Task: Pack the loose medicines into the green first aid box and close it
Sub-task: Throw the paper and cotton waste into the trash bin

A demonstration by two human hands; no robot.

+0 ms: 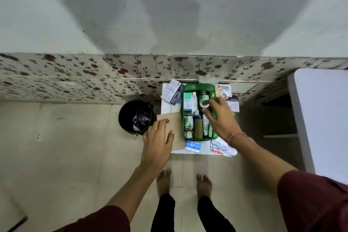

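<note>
From the head view, the green first aid box (198, 88) sits open on a small white table (165, 105) against the floral-tiled wall, its near right corner hidden under the right hand (219, 118). That hand's thumb and fingers are closed around a small green-labelled jar (203, 102) inside the box; the label's print is too small to read. The left hand (157, 144) lies flat with fingers spread on a brown envelope (178, 128) just left of the box, gripping nothing and covering the envelope's near corner. Loose items ring the box — a leaflet (172, 91) at the far left, a blue-and-white packet (192, 146) and foil blister strips (222, 148) (partly under the right wrist) at the table's near edge. A black bin (135, 117) stands just left of the table, leaving little room there; open floor lies in front.
</note>
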